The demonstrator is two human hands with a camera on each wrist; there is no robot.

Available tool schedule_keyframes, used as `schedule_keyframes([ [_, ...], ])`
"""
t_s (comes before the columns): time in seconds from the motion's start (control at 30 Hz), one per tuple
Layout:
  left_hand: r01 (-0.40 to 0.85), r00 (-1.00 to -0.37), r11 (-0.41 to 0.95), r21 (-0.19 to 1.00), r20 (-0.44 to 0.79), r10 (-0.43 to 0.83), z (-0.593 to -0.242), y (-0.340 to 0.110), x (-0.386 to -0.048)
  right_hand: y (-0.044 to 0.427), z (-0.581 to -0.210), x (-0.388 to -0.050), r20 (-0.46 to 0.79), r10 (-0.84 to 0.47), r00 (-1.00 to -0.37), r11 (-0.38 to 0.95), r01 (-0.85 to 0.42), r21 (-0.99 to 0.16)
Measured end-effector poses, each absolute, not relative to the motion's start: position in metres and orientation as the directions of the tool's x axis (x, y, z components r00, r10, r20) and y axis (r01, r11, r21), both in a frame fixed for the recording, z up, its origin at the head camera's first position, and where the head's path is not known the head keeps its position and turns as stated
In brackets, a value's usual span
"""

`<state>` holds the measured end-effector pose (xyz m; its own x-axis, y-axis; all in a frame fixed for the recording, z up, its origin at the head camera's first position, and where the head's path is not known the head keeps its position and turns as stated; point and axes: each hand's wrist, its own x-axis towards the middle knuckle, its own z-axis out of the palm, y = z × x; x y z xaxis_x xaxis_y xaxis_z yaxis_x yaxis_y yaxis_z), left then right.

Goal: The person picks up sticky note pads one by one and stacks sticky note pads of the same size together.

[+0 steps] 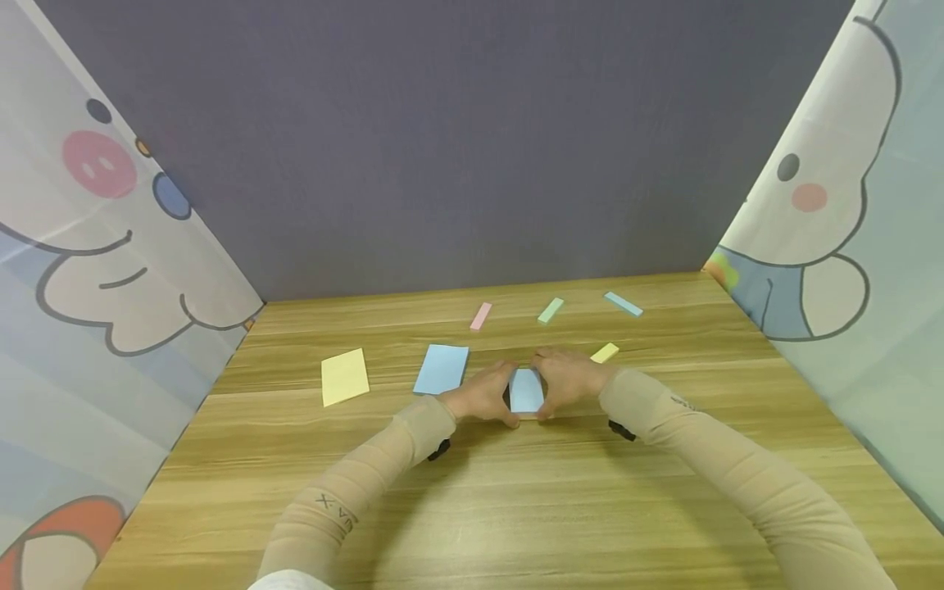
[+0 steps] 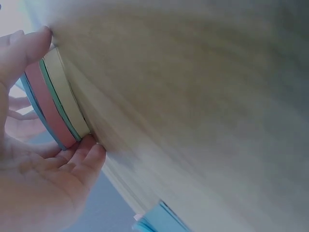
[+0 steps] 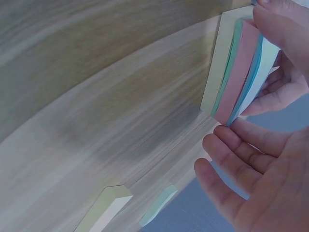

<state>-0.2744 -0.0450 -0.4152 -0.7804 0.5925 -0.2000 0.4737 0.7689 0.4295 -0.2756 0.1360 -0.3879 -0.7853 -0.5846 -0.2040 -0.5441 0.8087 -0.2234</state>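
Evidently the step in hand is gathering and squaring a stack of coloured paper pads (image 1: 527, 395), with both grips on it at once. The person's left grip (image 1: 483, 393) holds the stack from 9 o'clock and the right grip (image 1: 569, 378) from 3 o'clock, thumbs toward 6 and fingers toward 12, so the paper lies directly between them and touches both. From the bench (image 1: 487, 516) upward its layers run yellow, green, pink and blue, and they look slightly uneven in the right wrist view. The next move probably calls for light, even pressure from both sides, so that the edges come flush without the upper sheets bowing. Around the stack, a blue pad (image 1: 442, 369) lies near 10 o'clock, a yellow pad (image 1: 344, 378) farther off at 9, a pink strip (image 1: 481, 316) at 11, a green strip (image 1: 551, 310) just past 12, a blue strip (image 1: 624, 304) between 1 and 2, and a yellow strip (image 1: 605, 353) just past 2.
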Motion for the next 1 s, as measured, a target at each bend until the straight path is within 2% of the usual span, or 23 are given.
schedule_keyframes([
  [0.17, 0.455, -0.789, 0.778, 0.434, -0.209, 0.578, -0.415, -0.045, -0.275, 0.140, -0.383, -0.277, -0.253, -0.565, -0.786, 0.823, -0.510, -0.251],
  [0.3, 0.401, -0.786, 0.773, 0.492, -0.248, 0.566, -0.412, -0.050, -0.276, 0.145, -0.376, -0.282, -0.281, -0.545, -0.790, 0.832, -0.469, -0.294],
  [0.4, 0.366, -0.781, 0.759, 0.539, -0.265, 0.565, -0.407, -0.061, -0.276, 0.147, -0.369, -0.285, -0.245, -0.569, -0.785, 0.812, -0.490, -0.318],
  [0.5, 0.372, -0.788, 0.737, 0.565, -0.228, 0.572, -0.402, -0.077, -0.276, 0.147, -0.361, -0.288, -0.172, -0.613, -0.771, 0.769, -0.534, -0.352],
  [0.67, 0.373, -0.851, 0.745, 0.553, -0.117, 0.513, -0.395, -0.114, -0.273, 0.143, -0.349, -0.300, -0.033, -0.674, -0.738, 0.691, -0.614, -0.381],
  [0.8, 0.288, -0.918, 0.788, 0.544, -0.078, 0.389, -0.394, -0.140, -0.270, 0.136, -0.341, -0.312, 0.052, -0.687, -0.725, 0.657, -0.650, -0.383],
  [1.0, 0.171, -0.959, 0.830, 0.530, -0.103, 0.264, -0.400, -0.162, -0.271, 0.119, -0.342, -0.329, -0.019, -0.711, -0.703, 0.647, -0.643, -0.409],
])
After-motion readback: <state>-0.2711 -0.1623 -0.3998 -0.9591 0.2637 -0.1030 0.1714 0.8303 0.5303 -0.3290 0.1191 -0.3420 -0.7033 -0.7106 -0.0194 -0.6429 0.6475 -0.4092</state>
